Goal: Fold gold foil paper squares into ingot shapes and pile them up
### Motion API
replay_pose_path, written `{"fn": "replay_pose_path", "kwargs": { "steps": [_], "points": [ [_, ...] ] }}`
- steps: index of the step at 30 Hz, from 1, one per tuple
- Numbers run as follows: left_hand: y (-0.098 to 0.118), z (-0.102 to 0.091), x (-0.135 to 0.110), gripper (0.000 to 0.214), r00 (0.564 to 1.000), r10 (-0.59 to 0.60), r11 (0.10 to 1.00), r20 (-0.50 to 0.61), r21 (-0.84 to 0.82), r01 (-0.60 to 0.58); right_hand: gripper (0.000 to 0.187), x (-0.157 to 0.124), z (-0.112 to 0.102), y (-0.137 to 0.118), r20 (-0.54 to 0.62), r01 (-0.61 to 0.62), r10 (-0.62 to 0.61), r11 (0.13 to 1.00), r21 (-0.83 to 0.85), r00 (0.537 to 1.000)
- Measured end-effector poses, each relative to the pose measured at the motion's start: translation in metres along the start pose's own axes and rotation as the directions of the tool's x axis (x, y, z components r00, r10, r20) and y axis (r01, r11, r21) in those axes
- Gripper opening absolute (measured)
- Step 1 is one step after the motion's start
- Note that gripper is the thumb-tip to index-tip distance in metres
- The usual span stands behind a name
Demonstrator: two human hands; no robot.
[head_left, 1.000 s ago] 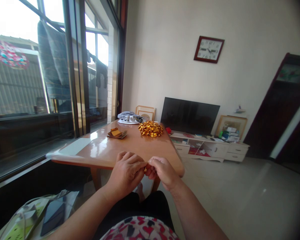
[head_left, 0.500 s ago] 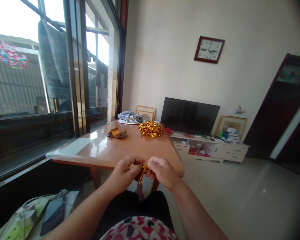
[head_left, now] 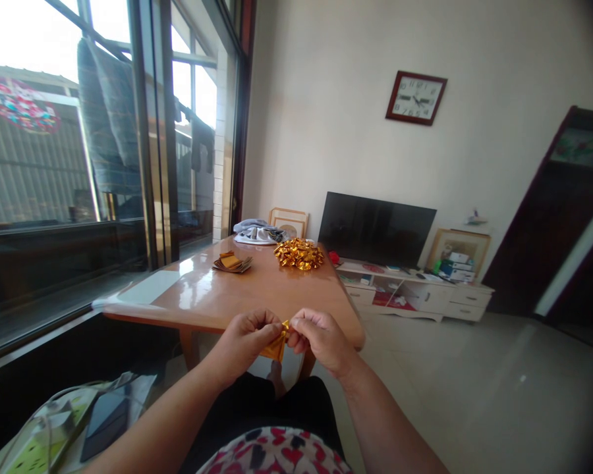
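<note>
Between my hands, just off the near edge of the table, is a sheet of shiny gold foil paper point(head_left: 275, 347). My left hand point(head_left: 251, 337) pinches it between thumb and fingers, partly covering it. Thumb and curled fingers of my right hand point(head_left: 317, 334) close on its upper right end, which looks gathered. Beyond my hands a pile of folded gold foil pieces point(head_left: 299, 255) sits on the table point(head_left: 247, 299). To its left lies a stack of flat gold paper sheets point(head_left: 232, 263).
Folded grey-blue cloth point(head_left: 257, 232) rests at the table's far end, near leaning frames point(head_left: 289, 222). Farther right a television point(head_left: 375, 230) stands on a white cabinet point(head_left: 432, 297). At lower left are a dark tablet or phone point(head_left: 107, 418) and a power strip point(head_left: 34, 454) with cables.
The gold foil paper has turned in my hands and shows a broader face below my left fingers. My hands keep nearly the same place, and the view has shifted slightly.
</note>
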State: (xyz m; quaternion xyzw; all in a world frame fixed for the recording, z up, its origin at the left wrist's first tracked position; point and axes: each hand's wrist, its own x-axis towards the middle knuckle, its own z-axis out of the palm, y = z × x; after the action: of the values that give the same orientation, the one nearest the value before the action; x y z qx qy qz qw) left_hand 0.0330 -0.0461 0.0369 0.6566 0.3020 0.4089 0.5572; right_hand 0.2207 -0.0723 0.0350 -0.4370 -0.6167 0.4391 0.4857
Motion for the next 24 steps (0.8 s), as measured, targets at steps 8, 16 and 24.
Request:
{"fn": "replay_pose_path", "kwargs": {
  "steps": [8,16,24],
  "points": [
    [-0.003,0.0009,0.0012,0.038,0.999,0.006,0.999,0.031,-0.034,-0.005,0.035,-0.0024,0.0041,-0.0008,-0.007,0.088,-0.088,0.994,-0.068,0.996],
    [0.0015,-0.0009,-0.0005,0.035,1.0,0.015,0.998,0.023,-0.066,-0.013,0.035,-0.001,0.0002,0.0031,-0.082,0.194,-0.204,0.975,-0.11,0.976],
    [-0.0021,-0.0041,0.001,0.03,0.999,0.044,0.998,0.02,-0.043,-0.043,0.036,0.0009,0.0037,0.0081,-0.14,0.136,-0.132,0.99,0.026,0.981]
  ]
}}
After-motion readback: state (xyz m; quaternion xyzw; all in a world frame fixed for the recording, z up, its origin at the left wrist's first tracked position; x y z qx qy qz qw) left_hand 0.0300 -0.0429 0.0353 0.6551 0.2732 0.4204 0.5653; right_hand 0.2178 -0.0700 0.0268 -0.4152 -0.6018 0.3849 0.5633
